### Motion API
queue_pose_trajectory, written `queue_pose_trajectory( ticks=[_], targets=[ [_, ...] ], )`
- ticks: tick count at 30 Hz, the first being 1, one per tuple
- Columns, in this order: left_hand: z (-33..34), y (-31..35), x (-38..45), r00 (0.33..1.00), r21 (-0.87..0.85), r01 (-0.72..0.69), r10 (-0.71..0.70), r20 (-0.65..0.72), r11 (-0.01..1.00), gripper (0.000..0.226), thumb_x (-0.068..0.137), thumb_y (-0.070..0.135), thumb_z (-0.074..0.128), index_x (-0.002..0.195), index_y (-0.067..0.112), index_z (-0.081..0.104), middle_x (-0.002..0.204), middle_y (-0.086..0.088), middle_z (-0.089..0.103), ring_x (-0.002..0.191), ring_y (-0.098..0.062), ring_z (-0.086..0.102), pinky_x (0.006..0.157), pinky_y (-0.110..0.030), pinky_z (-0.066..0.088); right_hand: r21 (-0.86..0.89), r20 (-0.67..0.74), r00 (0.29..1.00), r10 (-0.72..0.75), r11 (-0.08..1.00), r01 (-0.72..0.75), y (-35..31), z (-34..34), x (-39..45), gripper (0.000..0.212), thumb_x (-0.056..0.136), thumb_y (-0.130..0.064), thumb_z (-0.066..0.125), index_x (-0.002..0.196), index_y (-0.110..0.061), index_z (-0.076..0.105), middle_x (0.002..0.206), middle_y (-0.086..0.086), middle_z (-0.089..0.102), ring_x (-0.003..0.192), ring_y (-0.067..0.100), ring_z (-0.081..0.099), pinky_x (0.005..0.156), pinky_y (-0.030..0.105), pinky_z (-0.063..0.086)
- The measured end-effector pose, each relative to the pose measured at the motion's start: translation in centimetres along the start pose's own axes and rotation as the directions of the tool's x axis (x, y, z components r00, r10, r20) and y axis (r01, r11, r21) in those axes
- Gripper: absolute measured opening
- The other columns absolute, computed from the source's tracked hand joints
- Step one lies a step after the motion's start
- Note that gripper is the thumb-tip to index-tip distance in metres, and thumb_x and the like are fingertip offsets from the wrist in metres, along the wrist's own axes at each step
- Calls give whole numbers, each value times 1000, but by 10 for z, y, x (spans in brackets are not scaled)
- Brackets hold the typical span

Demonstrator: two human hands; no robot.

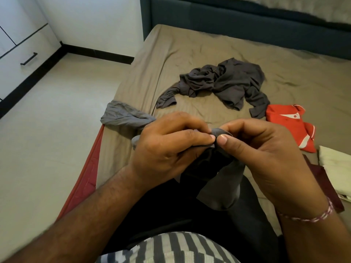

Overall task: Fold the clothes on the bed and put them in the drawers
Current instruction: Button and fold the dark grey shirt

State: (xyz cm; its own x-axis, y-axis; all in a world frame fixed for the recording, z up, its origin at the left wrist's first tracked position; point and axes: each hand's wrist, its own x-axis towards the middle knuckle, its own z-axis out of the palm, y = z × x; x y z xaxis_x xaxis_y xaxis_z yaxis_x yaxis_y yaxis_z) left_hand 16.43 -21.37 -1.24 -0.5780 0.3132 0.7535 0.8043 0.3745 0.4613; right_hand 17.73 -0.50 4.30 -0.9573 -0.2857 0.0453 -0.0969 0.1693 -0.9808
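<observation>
Left hand (167, 147) and right hand (266, 154) both pinch a grey garment (214, 185) (thumbs touching). Dark shirt (224, 80) lies crumpled on the bed (190, 44).

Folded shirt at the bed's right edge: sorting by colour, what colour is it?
The folded shirt is red with white trim, seen in the head view.

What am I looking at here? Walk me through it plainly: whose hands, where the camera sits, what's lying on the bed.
There is no machine: a person wears a camera on the head, looking down at their own hands. The left hand and right hand together pinch the edge of a grey garment that hangs over the lap. On the brown bed sheet lie a crumpled dark grey shirt and a folded red shirt. White drawers stand at the far left.
</observation>
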Motion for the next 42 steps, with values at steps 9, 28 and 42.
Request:
queue_pose_trajectory(
  ticks=[9, 28, 42],
  targets=[
    [5, 4, 3, 966, -155, 260, -255, 51, 953, 11, 82, 5, 87, 88, 1, 78, 102, -7, 73, 95, -14, 72, 79, -33, 60, -269, 22, 993, -114, 956, 116, 7, -3, 2, 18, 85, -32, 73, 99, -22, 78, 93, -9, 77, 86, 13, 74, 71, 39, 60],
    [17, 4, 4, 837, -288, 529, -546, 26, 798, 22, 76, 1, 83, 80, 13, 66, 86, 8, 71, 80, -14, 72, 66, -24, 57, -487, -71, 969, -238, 856, 174, 19, 1, 3, 11, 83, -27, 75, 94, -26, 77, 92, -13, 72, 89, 10, 68, 71, 41, 58],
    [23, -1, 4, 647, -369, 749, -725, 235, 550, 16, 79, 6, 89, 85, 15, 76, 86, -4, 78, 80, -21, 76, 66, -41, 64, -453, -78, 955, -288, 863, 223, 35, 5, -1, 13, 82, -12, 82, 92, -20, 78, 96, -8, 74, 94, 12, 70, 77, 36, 58]
  ],
)
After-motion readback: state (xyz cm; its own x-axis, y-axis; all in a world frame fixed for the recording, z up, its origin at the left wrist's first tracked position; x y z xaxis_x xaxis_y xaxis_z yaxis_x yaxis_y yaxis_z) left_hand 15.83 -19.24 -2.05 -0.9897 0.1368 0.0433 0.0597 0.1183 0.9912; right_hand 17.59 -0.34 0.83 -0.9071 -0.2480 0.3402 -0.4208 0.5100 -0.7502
